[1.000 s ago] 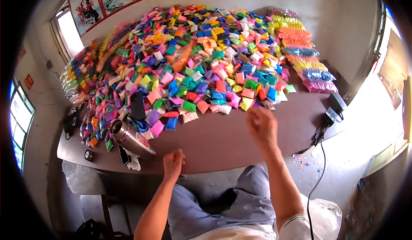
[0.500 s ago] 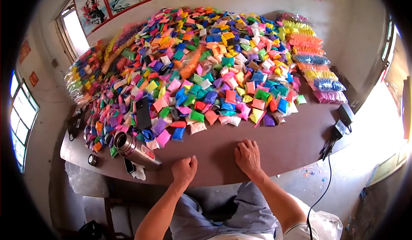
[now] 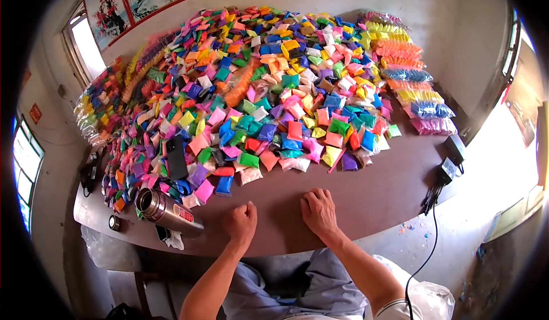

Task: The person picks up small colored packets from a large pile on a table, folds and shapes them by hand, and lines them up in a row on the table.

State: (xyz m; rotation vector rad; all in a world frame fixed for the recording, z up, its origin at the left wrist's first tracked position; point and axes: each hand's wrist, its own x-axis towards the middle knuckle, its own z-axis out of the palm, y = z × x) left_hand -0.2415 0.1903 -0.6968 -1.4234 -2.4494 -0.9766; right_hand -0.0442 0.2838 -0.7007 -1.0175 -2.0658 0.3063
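Note:
My left hand [image 3: 240, 223] rests as a closed fist near the front edge of the brown table [image 3: 274, 205], to the right of a steel flask. Nothing shows in it, though its palm side is hidden. To its right, my right hand [image 3: 319, 210] lies on the table with its fingers curled down and pressed together; whatever is under them, if anything, is hidden. Beyond both hands spreads a big heap of small colourful packets [image 3: 269, 108]. A purple packet [image 3: 349, 161] lies at the heap's front edge, beyond my right hand.
An open steel flask [image 3: 168, 211] stands at the left front, near a black phone [image 3: 176, 158] and a round black lid [image 3: 114, 223]. Bundled packet strips [image 3: 423, 94] line the right side. Black adapters [image 3: 454, 148] with a hanging cable sit at the right edge.
My right hand has come back from the heap's front edge and down onto the table. The purple packet now shows at that edge. My left hand stays near the front; the view has shifted slightly.

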